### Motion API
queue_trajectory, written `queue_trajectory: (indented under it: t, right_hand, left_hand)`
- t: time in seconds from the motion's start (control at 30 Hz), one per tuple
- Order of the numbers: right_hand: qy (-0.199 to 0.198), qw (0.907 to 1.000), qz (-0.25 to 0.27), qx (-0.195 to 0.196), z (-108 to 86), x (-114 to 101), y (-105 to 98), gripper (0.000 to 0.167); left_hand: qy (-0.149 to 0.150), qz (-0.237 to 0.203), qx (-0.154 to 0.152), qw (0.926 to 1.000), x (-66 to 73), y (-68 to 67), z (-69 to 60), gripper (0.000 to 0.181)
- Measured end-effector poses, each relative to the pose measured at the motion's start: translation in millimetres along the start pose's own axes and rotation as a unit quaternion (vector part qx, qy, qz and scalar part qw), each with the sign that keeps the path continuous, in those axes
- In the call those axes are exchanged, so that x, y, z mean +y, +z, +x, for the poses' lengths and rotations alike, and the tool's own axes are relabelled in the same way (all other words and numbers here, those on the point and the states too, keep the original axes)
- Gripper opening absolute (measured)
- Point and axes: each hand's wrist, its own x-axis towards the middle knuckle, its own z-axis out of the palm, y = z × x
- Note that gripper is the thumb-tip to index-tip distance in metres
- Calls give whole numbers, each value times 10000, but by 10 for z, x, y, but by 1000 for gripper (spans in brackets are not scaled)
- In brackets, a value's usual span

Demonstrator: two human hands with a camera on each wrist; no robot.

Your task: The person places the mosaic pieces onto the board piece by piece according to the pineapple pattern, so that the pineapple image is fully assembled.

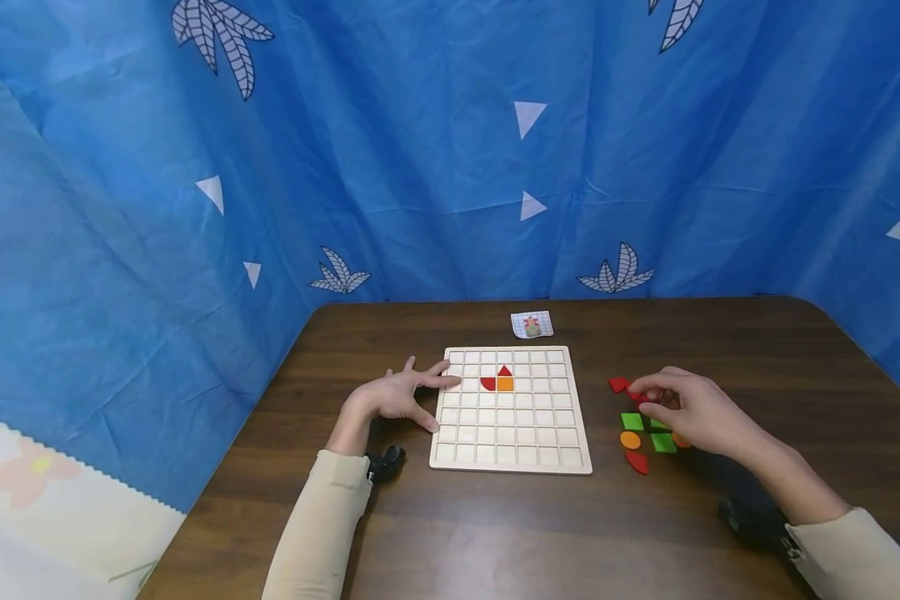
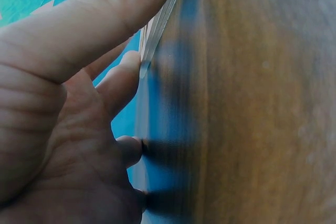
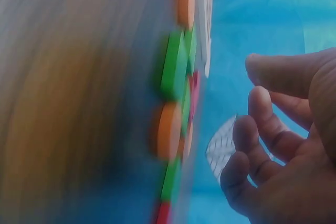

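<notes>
Pale wooden board (image 1: 507,434), gridded, red and orange tiles (image 1: 505,384) toward twelve o'clock. Left hand (image 1: 399,394) is spread wide at nine; right hand (image 1: 692,406) looks narrow, empty, at three.

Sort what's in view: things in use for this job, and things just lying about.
In use, it seems:
pale wooden gridded board
flat red and orange pieces on it
loose flat red, green and orange pieces
small printed card, probably the pattern

Just surroundings:
blue leaf-patterned curtain
cream floral cloth
</notes>
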Motion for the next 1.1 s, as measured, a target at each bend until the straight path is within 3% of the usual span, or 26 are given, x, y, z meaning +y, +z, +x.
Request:
queue_trajectory:
  t: [0.43,0.67,1.1]
  right_hand:
    - [-59,9998,-210,28,-263,569,-267,33]
    - [-214,9990,-119,-372,-345,868,-352,36]
    - [-69,9944,0,-1052,-409,1002,-406,39]
  left_hand:
    - [-55,-54,-14,10000,26,-4,-9,86]
    - [-70,-6,-55,10000,47,-13,-7,86]
    - [-85,-69,-31,9999,26,-1,-19,86]
